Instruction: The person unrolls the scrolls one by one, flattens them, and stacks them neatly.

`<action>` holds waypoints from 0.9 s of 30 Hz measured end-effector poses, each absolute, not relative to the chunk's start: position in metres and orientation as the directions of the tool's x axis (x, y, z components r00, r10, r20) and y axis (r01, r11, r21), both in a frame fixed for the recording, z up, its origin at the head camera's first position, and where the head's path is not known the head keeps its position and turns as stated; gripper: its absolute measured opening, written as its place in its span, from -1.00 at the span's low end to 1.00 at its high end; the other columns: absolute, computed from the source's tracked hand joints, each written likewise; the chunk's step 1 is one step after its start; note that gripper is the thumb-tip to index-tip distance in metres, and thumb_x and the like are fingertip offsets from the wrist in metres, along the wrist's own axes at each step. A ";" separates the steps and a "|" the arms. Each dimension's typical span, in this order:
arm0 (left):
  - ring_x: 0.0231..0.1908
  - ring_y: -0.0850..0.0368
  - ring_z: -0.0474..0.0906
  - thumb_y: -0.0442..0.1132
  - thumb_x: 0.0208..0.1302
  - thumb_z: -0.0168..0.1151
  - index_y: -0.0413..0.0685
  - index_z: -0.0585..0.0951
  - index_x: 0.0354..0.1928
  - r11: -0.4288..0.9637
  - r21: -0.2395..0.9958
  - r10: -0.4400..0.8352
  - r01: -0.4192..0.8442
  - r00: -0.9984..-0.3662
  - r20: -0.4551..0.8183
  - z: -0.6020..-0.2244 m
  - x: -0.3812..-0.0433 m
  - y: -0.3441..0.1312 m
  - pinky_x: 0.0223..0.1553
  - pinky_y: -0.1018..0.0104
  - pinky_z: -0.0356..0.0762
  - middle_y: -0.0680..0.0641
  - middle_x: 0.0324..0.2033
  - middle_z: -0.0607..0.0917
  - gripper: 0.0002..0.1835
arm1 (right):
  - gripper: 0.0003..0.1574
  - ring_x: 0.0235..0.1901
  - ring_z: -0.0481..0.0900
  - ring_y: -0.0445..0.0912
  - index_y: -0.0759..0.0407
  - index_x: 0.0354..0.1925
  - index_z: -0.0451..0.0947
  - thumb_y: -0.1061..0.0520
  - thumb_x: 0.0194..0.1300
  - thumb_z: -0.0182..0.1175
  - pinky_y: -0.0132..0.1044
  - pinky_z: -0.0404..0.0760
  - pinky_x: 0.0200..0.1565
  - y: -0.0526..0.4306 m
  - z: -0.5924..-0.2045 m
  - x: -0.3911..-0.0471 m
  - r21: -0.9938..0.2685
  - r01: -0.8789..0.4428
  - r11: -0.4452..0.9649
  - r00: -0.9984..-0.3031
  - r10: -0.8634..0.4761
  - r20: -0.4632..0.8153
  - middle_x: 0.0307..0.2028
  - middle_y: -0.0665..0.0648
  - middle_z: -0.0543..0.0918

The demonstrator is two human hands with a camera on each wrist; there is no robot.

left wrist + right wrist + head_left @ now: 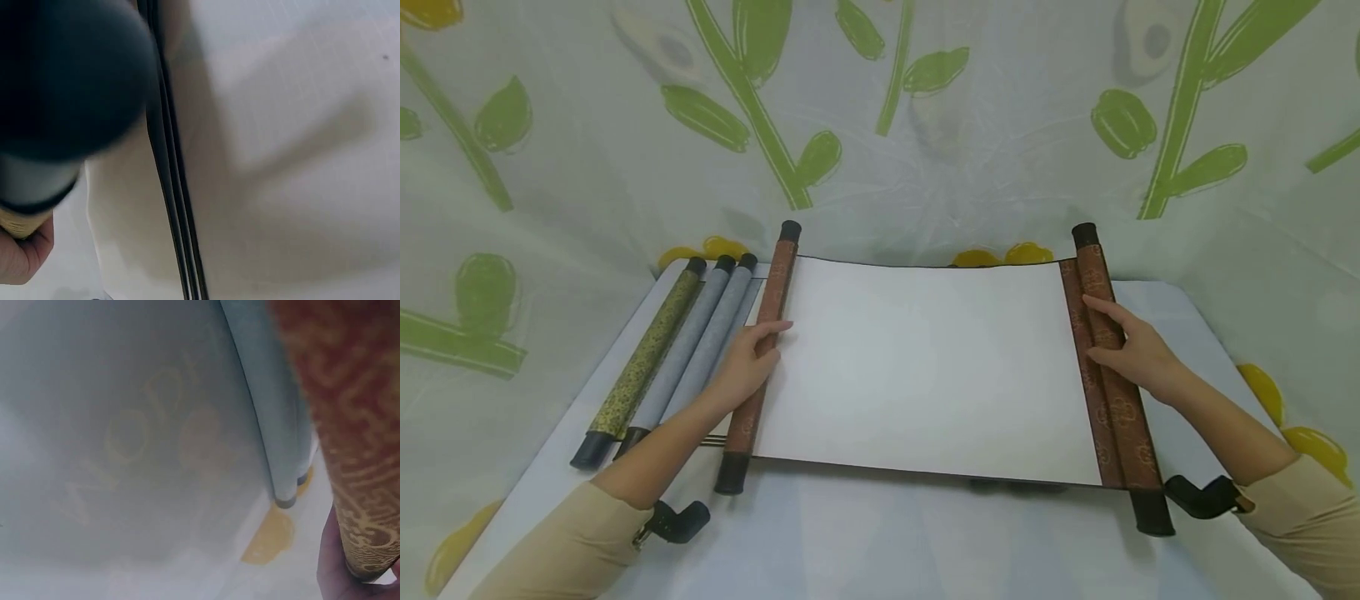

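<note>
A hanging scroll (925, 367) with blank white paper is spread between two brown patterned rollers with black end knobs. My left hand (748, 358) grips the left roller (782, 279) around its middle, fingers over the top. On the other side, my right hand (1138, 346) holds the right roller (1123, 408), thumb and fingers straddling it. In the left wrist view a dark end knob (75, 81) looms close, with part of the left hand (25, 256) behind it. The patterned roller (356, 425) fills the right side of the right wrist view, with the right hand (334, 569) under its end.
To the left lie a yellow-green patterned rolled scroll (643, 358) and two grey-blue rolled scrolls (688, 342). The white table (925, 542) runs beneath, and a pale curtain (962, 167) with green leaf prints hangs behind. Stacked dark edges (178, 206) show below the left hand.
</note>
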State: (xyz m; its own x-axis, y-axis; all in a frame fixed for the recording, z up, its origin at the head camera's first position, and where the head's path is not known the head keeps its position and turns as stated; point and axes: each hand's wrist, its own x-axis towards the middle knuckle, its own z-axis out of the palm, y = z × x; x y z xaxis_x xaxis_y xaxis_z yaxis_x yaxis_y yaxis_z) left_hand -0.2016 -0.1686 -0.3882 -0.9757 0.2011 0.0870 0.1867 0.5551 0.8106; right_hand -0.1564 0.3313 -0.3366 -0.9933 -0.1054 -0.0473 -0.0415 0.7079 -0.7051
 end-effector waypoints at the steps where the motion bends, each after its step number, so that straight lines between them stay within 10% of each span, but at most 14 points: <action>1: 0.25 -0.21 0.17 -0.48 0.24 -0.13 -0.24 0.40 0.26 0.555 0.811 0.200 0.183 -0.976 0.083 -0.389 -0.202 -0.170 0.22 -0.11 0.14 -0.35 0.24 0.28 -0.50 | -0.02 -0.16 0.50 0.17 0.19 0.48 -0.16 0.36 0.23 0.10 0.15 0.41 -0.06 0.331 -0.336 -0.157 -0.695 -0.042 0.718 -0.993 -0.104 -0.048 0.42 0.49 -0.14; 4: 0.21 -0.22 0.17 -0.44 0.28 -0.08 -0.22 0.39 0.27 0.569 0.806 0.192 0.166 -0.979 0.066 -0.389 -0.202 -0.172 0.18 -0.12 0.16 -0.36 0.23 0.28 -0.52 | -0.02 -0.40 0.47 0.07 0.18 0.48 -0.16 0.35 0.23 0.09 0.02 0.44 -0.19 0.333 -0.336 -0.157 -0.672 -0.037 0.740 -0.994 -0.097 -0.052 0.41 0.50 -0.13; 6: 0.25 -0.26 0.14 -0.41 0.28 0.02 -0.21 0.38 0.28 0.579 0.801 0.187 0.153 -0.981 0.053 -0.389 -0.202 -0.173 0.22 -0.16 0.12 -0.36 0.22 0.28 -0.51 | -0.01 0.00 0.44 0.30 0.19 0.48 -0.17 0.34 0.24 0.11 0.22 0.39 -0.03 0.333 -0.336 -0.158 -0.680 -0.036 0.732 -0.993 -0.101 -0.056 0.41 0.50 -0.15; 9: 0.30 -0.31 0.07 -0.39 0.22 0.17 -0.18 0.37 0.29 0.587 0.798 0.179 0.136 -0.983 0.035 -0.387 -0.202 -0.174 0.27 -0.23 0.03 -0.37 0.24 0.25 -0.45 | 0.01 0.34 -0.21 0.48 0.19 0.48 -0.18 0.34 0.23 0.14 0.46 0.03 0.13 0.333 -0.336 -0.158 -0.700 -0.035 0.713 -0.992 -0.108 -0.060 0.42 0.50 -0.19; 27: 0.24 -0.30 0.21 -0.51 0.26 -0.14 -0.32 0.40 0.22 0.573 0.776 0.227 0.264 -0.961 0.159 -0.388 -0.203 -0.182 0.20 -0.19 0.19 -0.42 0.20 0.33 -0.53 | 0.08 0.35 -0.21 0.47 0.19 0.47 -0.13 0.31 0.14 0.24 0.48 -0.03 0.14 0.338 -0.333 -0.159 -0.687 -0.039 0.725 -0.995 -0.092 -0.040 0.41 0.50 -0.13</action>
State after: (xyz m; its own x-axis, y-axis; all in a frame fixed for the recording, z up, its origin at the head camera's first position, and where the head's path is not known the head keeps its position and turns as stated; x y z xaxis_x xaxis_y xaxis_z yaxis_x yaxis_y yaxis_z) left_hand -0.2033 -0.1824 -0.3876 -0.9608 0.2271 0.1591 0.2639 0.5732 0.7757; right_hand -0.1588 0.3384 -0.3335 -0.9949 -0.0920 -0.0401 -0.0394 0.7252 -0.6874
